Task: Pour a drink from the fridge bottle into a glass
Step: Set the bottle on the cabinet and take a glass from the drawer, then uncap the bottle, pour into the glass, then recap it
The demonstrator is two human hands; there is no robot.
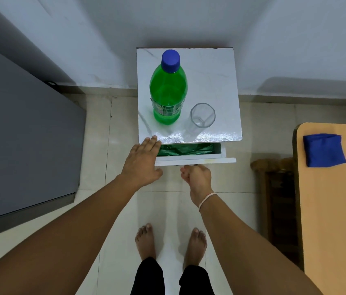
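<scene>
Capped green plastic bottle and clear empty drinking glass stand on the small white marble-patterned cabinet.
Bottle near its left edge, glass toward the front edge. Left hand lies flat and empty at the front-left corner; right hand is curled at the partly open white drawer, its grip hidden.

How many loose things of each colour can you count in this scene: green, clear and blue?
Green: 1, the bottle on the small table
Clear: 1, the glass beside it
Blue: 1, the folded cloth on the wooden table
Total: 3
</scene>
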